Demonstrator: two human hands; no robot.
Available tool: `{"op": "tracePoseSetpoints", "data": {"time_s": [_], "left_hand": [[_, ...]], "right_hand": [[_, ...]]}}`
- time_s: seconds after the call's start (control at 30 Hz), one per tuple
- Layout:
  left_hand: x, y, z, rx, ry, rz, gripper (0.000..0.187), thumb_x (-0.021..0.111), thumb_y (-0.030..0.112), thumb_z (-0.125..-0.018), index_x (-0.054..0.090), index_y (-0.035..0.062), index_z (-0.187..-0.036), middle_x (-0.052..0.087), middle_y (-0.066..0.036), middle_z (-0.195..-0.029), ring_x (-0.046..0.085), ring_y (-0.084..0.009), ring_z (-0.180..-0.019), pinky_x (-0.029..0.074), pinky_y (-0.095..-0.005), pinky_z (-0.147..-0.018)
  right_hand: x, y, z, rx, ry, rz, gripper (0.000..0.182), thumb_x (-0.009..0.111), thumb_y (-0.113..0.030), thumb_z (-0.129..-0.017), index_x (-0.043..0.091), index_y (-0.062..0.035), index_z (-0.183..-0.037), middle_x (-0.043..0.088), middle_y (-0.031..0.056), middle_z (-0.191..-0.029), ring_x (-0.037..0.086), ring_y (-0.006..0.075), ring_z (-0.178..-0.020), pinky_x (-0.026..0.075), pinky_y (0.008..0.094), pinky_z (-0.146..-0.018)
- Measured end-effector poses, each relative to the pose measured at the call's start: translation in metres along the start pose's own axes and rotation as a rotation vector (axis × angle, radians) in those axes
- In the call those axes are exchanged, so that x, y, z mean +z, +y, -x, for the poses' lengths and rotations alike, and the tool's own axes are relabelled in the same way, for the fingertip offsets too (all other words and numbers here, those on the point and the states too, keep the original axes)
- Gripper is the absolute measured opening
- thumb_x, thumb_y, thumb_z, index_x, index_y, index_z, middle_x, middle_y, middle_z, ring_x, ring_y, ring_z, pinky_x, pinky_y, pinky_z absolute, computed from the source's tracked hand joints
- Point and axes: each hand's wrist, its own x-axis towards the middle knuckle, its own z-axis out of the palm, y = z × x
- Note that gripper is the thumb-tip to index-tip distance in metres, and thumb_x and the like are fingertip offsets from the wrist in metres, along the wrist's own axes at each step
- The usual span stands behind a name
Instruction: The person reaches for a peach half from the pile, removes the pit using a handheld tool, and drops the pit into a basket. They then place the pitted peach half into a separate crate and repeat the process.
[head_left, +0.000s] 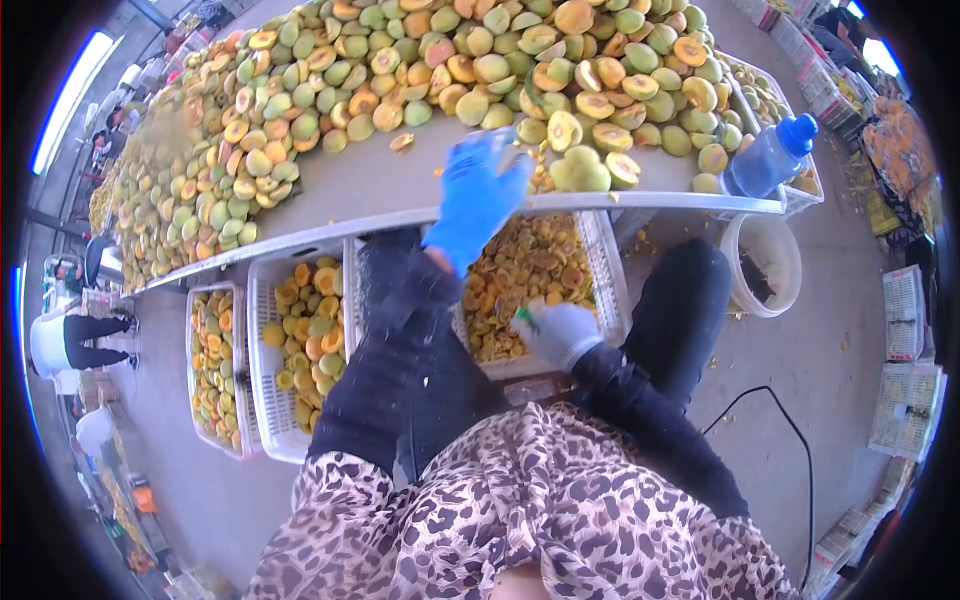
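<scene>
My left hand (478,195), in a blue glove, reaches over the front edge of the metal table (370,178). Its fingers look spread and hold nothing I can see, though motion blurs them a little. Just right of it lie whole green-yellow peaches (580,170) and a cut peach half (564,131) showing its centre. My right hand (566,336), in a pale grey glove, is closed round a small green-handled tool (527,318); its blade does not show. Below that hand is a white crate (604,270) full of cut peach pieces (520,280).
A large heap of peaches (400,60) covers the table's far side. A blue-capped bottle (770,157) stands at its right end. On the floor are a white bucket (735,260), two crates of peaches (270,400) and a black cable (800,440). Another person (70,340) stands far left.
</scene>
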Motion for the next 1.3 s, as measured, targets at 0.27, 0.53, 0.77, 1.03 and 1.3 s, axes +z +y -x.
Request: {"op": "tracePoseSetpoints", "data": {"time_s": [0.27,0.53,0.77,1.03,1.3], "left_hand": [[0.085,-0.003,-0.073,0.225,-0.449,-0.306,0.046,0.06,0.017,-0.075,0.056,0.0161,-0.12,0.045,-0.015,-0.132,0.042,-0.0334,-0.121,0.034,-0.0515,-0.097],[0.05,-0.043,-0.047,-0.683,-0.166,0.838,0.044,0.074,0.025,-0.076,0.055,0.0006,-0.106,0.062,-0.01,-0.09,0.062,-0.0217,-0.079,0.051,-0.0319,-0.066],[-0.045,0.046,0.016,-0.921,0.028,1.96,0.045,0.05,0.029,-0.092,0.047,0.0,-0.127,0.052,-0.019,-0.123,0.053,-0.0325,-0.114,0.052,-0.0417,-0.073],[-0.077,0.076,0.061,-0.614,-0.204,1.353,0.051,0.039,0.039,-0.098,0.045,-0.001,-0.129,0.057,-0.013,-0.121,0.061,-0.0224,-0.101,0.053,-0.0325,-0.08],[-0.095,0.091,0.072,-0.71,-0.168,1.409,0.054,0.028,0.041,-0.1,0.056,-0.0016,-0.118,0.065,-0.014,-0.107,0.063,-0.0187,-0.093,0.051,-0.0292,-0.082]], "right_hand": [[0.006,0.024,0.01,-0.025,-0.093,-0.062,0.038,0.05,-0.044,-0.09,0.057,-0.0069,-0.084,0.063,0.0169,-0.067,0.063,0.036,-0.061,0.048,0.0469,-0.055],[-0.014,0.03,0.001,-0.074,0.019,-0.191,0.03,0.059,-0.036,-0.088,0.054,-0.0069,-0.086,0.06,0.0163,-0.063,0.062,0.0306,-0.057,0.047,0.0415,-0.053],[-0.072,0.019,0.003,-0.001,0.142,-0.701,0.028,0.058,-0.031,-0.09,0.054,-0.0034,-0.092,0.059,0.0219,-0.069,0.062,0.0382,-0.067,0.048,0.0432,-0.058],[-0.122,-0.03,0.003,-0.35,0.463,-0.062,0.029,0.058,-0.033,-0.091,0.05,-0.0065,-0.08,0.056,0.0136,-0.055,0.06,0.0315,-0.052,0.045,0.0426,-0.051],[-0.11,-0.041,0.01,-0.385,0.381,-0.166,0.03,0.056,-0.034,-0.092,0.052,-0.0059,-0.083,0.054,0.0159,-0.052,0.059,0.0347,-0.051,0.045,0.044,-0.047]]}}
